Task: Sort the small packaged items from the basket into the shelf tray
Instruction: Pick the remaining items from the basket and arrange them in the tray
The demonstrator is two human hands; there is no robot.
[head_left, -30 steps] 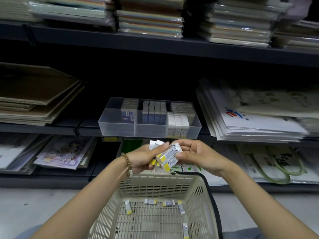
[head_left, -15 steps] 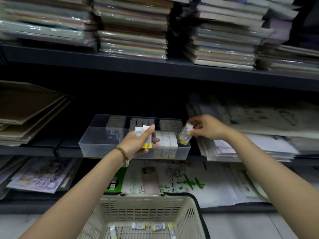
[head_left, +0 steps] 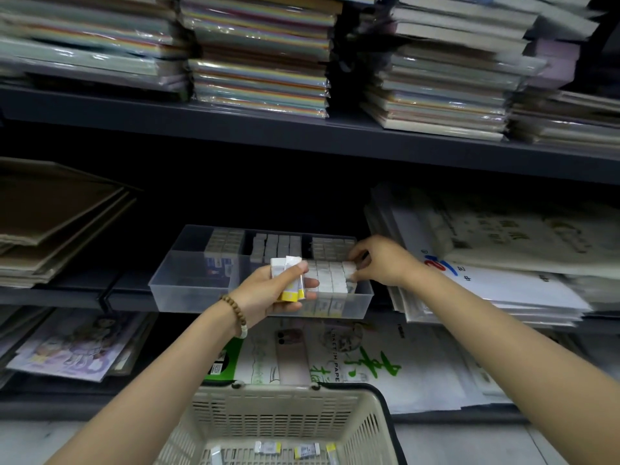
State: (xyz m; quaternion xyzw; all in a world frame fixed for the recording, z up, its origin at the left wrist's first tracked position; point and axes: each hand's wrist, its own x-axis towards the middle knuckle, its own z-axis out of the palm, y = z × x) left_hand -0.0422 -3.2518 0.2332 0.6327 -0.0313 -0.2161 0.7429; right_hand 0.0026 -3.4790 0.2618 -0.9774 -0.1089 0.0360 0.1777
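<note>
the right hand has dropped into the clear plastic tray, pinching a small white packet, the left hand still gripping white-and-yellow packets above a white paper pack reading "pape".

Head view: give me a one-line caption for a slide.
Right hand reaches into the clear shelf tray; left hand grips several packets, basket below.

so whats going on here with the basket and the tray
A person is moving small packets from the basket into the clear shelf tray. The left hand holds a bunch of packets in front of the tray, while the right hand pinches a single packet at the right end of the rows in the tray's right compartment. A few loose packets lie in the basket.
</note>
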